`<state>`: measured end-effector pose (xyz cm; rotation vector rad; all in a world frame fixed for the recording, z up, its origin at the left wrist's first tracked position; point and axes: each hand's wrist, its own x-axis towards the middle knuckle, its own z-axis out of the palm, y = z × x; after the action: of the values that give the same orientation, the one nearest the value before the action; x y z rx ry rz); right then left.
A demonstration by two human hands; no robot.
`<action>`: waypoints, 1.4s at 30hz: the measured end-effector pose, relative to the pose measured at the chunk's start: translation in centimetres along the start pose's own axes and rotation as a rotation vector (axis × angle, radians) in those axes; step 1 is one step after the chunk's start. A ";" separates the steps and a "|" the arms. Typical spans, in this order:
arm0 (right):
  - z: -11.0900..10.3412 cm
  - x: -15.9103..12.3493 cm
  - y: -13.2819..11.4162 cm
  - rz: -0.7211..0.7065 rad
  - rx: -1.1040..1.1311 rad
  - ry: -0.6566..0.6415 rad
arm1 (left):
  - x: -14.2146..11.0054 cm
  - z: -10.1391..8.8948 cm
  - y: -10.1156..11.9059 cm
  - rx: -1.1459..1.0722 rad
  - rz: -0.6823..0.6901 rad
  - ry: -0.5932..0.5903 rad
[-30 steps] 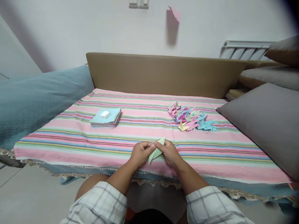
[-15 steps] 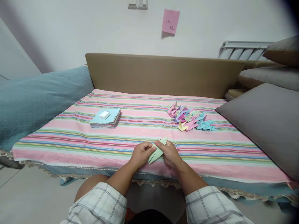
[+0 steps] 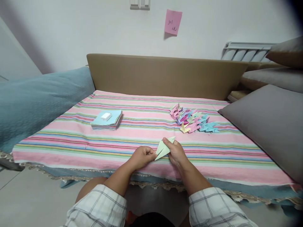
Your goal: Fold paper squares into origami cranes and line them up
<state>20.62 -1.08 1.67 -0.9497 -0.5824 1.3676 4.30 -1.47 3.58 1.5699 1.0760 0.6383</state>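
A pale green folded origami paper [image 3: 163,149], long and diamond-shaped with a slit down its lower half, is held between my hands above the striped cloth. My right hand [image 3: 176,152] grips its right side, thumb lying on top and fingers beneath. At the lower left point of the paper, the thumb and fingers of my left hand [image 3: 144,156] are pinched together on the tip. Beyond my right hand lies a cluster of folded paper cranes [image 3: 189,118] in pink, purple, yellow, green and blue.
A stack of square coloured paper [image 3: 106,121] carries a small white block [image 3: 106,116] at the left. The striped cloth [image 3: 132,107] covers the seat. Grey cushions [image 3: 265,116] stand at the right, a blue-covered armrest [image 3: 47,94] at the left, a brown backrest [image 3: 161,75] behind.
The green paper has shifted right and slightly up with my right hand and turned a little. My left hand's pinch has slid from the paper's middle edge to its lower left tip.
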 end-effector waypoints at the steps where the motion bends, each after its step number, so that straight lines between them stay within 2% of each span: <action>1: 0.0 0.0 0.1 -0.001 -0.001 0.001 | 0.0 -0.2 0.1 -0.003 -0.006 -0.011; 8: 0.1 -0.3 0.1 0.005 -0.026 -0.013 | -0.1 -1.1 0.1 -0.038 -0.026 -0.116; 12: -0.1 0.1 -0.9 -0.013 0.036 0.071 | -0.2 -1.7 -0.4 0.022 -0.020 -0.159; 14: -0.3 0.3 -1.3 -0.039 0.058 0.091 | -0.1 -1.9 -0.5 0.043 0.001 -0.111; 17: -0.3 0.1 -0.9 -0.007 -0.041 -0.012 | 0.3 -1.4 -0.6 -0.111 0.021 0.043; 18: -0.2 -0.2 -0.5 0.009 -0.090 -0.061 | 0.4 -1.1 -0.6 -0.193 0.009 0.047; 20: 0.2 -0.7 0.3 0.029 -0.175 -0.157 | 0.6 -0.2 -0.7 -0.306 -0.017 -0.039; 22: 0.5 -1.1 0.9 0.023 -0.251 -0.227 | 0.7 0.7 -0.8 -0.333 -0.013 -0.125; 23: 0.6 -1.3 1.0 0.017 -0.275 -0.240 | 0.7 1.1 -0.9 -0.335 -0.019 -0.126; 28: 0.6 -1.1 0.8 0.013 -0.246 -0.308 | 0.8 2.1 -0.7 -0.493 -0.079 0.048; 31: 0.2 -0.8 0.6 -0.008 -0.314 -0.294 | 0.8 2.1 -0.1 -0.611 -0.068 0.106; 34: 0.1 -0.7 0.5 -0.080 -0.404 -0.251 | 0.8 2.0 0.1 -0.619 -0.071 0.143; 42: 0.1 -0.6 0.3 -0.154 -0.409 -0.246 | 0.9 1.9 -0.8 -0.567 -0.049 0.108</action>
<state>20.31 -1.65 1.56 -1.0412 -1.1309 1.2571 6.04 -1.58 2.17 1.0246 0.9040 0.9100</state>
